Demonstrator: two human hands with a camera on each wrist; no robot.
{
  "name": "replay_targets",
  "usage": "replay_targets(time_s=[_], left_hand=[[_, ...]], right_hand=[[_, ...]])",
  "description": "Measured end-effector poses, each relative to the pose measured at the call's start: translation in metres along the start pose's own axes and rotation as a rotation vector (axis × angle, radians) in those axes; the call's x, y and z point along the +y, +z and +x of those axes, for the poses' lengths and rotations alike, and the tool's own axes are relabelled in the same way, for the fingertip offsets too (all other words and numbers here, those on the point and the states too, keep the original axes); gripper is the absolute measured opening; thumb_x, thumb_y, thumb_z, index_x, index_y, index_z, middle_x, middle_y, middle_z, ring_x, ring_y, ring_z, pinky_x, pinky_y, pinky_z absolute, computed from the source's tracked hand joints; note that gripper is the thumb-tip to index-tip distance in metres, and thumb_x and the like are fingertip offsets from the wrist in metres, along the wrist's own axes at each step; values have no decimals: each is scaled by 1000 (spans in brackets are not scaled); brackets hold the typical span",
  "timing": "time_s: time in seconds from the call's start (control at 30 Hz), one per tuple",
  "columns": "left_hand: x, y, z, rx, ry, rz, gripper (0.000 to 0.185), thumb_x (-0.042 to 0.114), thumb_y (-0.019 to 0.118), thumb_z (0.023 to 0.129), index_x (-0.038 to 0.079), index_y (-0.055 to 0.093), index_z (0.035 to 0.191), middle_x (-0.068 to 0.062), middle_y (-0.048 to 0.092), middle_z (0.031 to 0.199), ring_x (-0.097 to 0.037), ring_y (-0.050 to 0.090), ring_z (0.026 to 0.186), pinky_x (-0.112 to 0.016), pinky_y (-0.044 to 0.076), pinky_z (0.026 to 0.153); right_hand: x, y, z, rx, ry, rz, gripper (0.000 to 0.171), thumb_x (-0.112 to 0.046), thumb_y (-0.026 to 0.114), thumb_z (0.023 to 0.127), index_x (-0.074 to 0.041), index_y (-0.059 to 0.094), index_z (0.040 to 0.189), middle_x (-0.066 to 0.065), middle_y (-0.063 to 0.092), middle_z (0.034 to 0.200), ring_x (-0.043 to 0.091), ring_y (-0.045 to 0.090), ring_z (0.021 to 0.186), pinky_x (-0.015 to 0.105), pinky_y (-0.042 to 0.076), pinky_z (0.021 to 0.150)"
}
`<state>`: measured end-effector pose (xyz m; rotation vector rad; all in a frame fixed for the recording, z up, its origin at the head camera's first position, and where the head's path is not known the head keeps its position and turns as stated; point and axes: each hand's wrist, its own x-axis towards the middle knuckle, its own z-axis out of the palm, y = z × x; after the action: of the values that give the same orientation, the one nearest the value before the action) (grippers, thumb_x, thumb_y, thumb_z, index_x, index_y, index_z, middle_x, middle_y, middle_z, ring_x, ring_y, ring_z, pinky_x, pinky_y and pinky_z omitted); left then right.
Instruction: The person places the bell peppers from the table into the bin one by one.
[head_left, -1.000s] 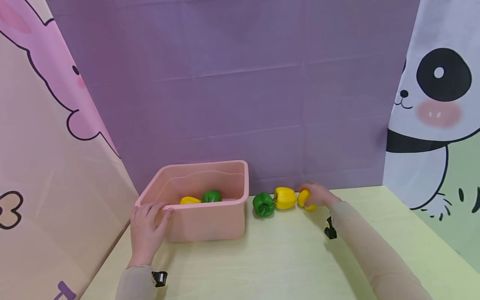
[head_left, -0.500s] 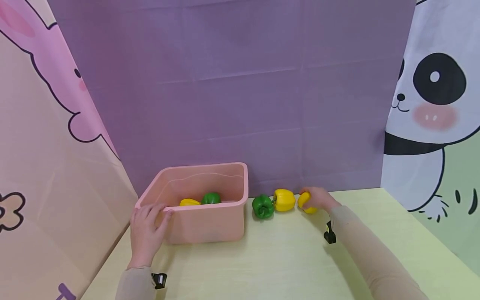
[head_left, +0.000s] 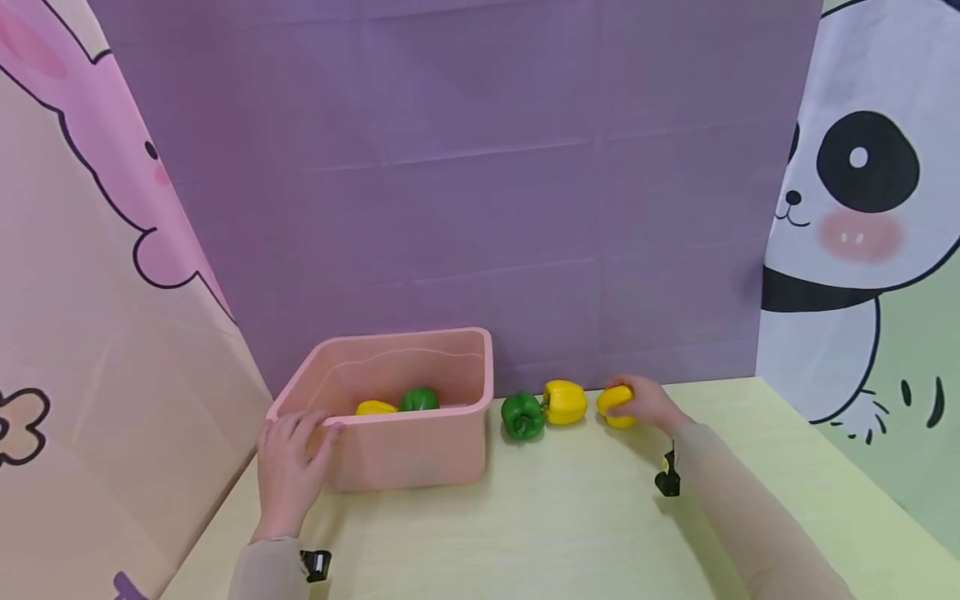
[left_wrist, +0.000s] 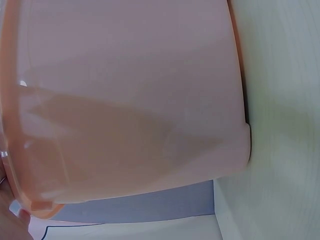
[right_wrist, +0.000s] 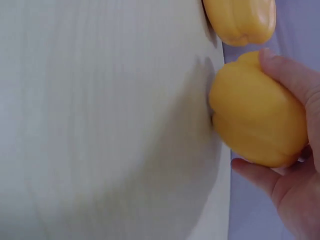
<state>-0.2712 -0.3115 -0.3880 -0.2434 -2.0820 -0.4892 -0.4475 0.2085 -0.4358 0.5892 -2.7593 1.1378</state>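
With its fingers over the front left rim, my left hand [head_left: 288, 471] grips the pink plastic bin [head_left: 412, 450]. Inside lie a yellow bell pepper [head_left: 376, 407] and a green bell pepper [head_left: 419, 399], partly hidden by the front wall. My right hand [head_left: 648, 402] holds another yellow bell pepper [head_left: 617, 406] between thumb and fingers at the back of the table; the right wrist view shows this held pepper [right_wrist: 257, 110] close up. To its left, a yellow bell pepper [head_left: 565, 402] and a green bell pepper [head_left: 522, 417] lie side by side, right of the bin.
The pale wooden table [head_left: 517, 533] extends in front of the bin and peppers. A purple cloth backdrop [head_left: 480, 183] rises along its back edge. Printed cloth walls stand at both sides, the right one with a panda [head_left: 862, 183].
The right hand has turned the yellow bell pepper slightly and drawn it a little away from its neighbour. The left hand stays on the bin's rim. The head view has shifted slightly.
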Motion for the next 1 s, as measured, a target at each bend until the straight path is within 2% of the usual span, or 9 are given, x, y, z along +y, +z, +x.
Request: replay_targets(time_s=[0.13,0.3,0.63,0.87,1.0], left_hand=[[-1,1,-1,9,8,-2,26,20,73,84,4,68,103,-15,62,100,-37,53,101,-63,19,106],[-1,1,0,4,4,6,25,19,74,84,5,68,103,-15,63,100,-37,53,102,-63,20,106],[-1,0,0,-3,-4,1,26,21,73,85,5,68,105,-15,63,102,-37,52,104,-63,19,107],[-2,1,-1,9,9,4,26,19,74,83,6,68,104,-15,62,100,-38,53,102,-63,20,106],[-2,2,0,11,10,5,26,19,74,83,6,67,104,-15,62,100,-38,53,102,-64,20,106]], right_hand=[[6,-1,-3,30,-12,71,44,-14,80,79,-2,61,117,18,61,116,30,55,96,46,45,86],[11,-3,-6,52,-3,98,49,-21,79,81,0,58,121,20,59,119,31,55,96,45,46,86],[20,-3,-13,63,28,80,69,-30,76,84,-3,48,140,24,52,135,39,52,114,55,38,99],[19,-2,-15,70,30,98,66,-27,78,82,-1,51,137,24,55,131,37,54,106,53,41,94],[17,-2,-15,68,32,73,64,-26,79,81,-2,54,134,22,57,127,33,55,101,48,43,91]])
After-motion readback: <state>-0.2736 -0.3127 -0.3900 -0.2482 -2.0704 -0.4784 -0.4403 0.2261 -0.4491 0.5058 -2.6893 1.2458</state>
